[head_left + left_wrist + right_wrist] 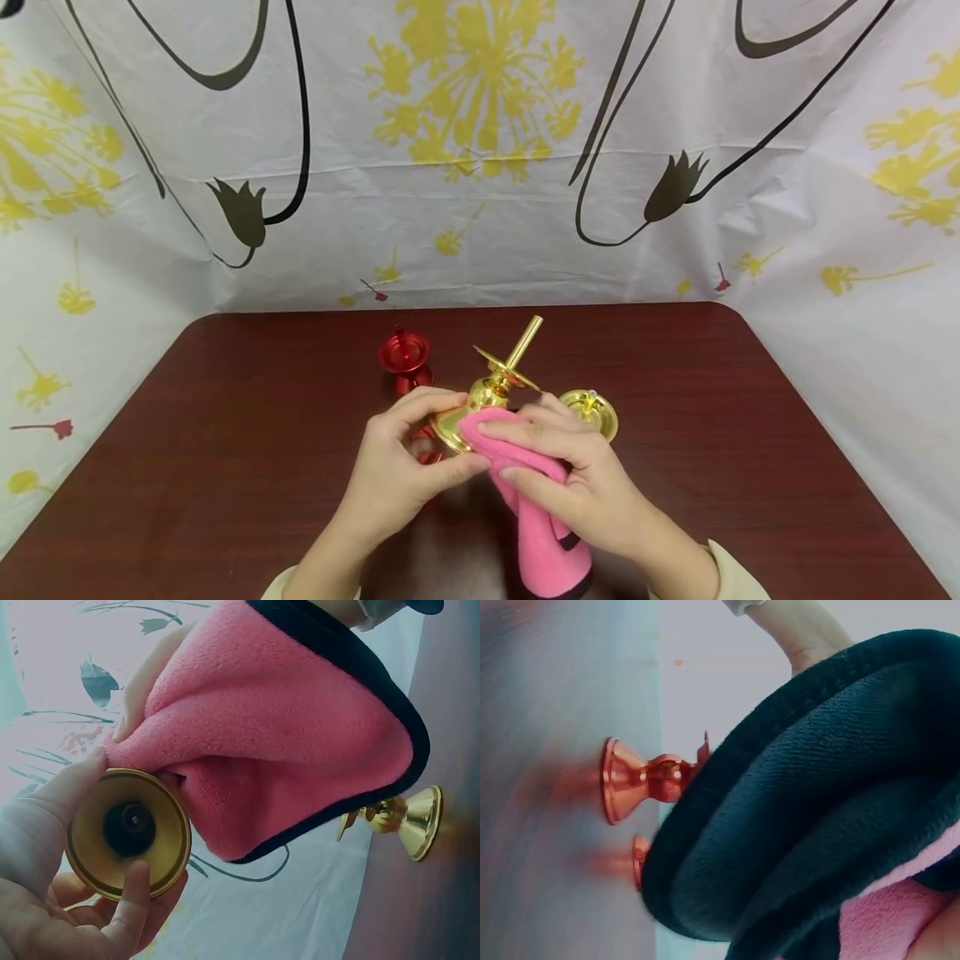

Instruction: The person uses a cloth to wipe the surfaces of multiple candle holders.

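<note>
My left hand (pixel 397 471) grips a shiny gold candlestick (pixel 491 390) by its flared base, tilted with its thin stem pointing up and right. The hollow underside of that candlestick (pixel 166 834) faces the left wrist view, a fingertip on its rim. My right hand (pixel 592 467) pinches a pink cloth (pixel 551 554) with a black edge and presses a fold of it against the base. The cloth's lower part hangs down. Its dark side (pixel 810 780) fills much of the right wrist view and hides the right fingers there.
A second gold candlestick (pixel 590 414) stands behind the right hand. At the back left is a red candlestick (pixel 405 357); another red one (pixel 429 457) is mostly hidden behind the left hand. They stand on a dark wood table (pixel 225 467), with a flower-print sheet (pixel 337 242) behind.
</note>
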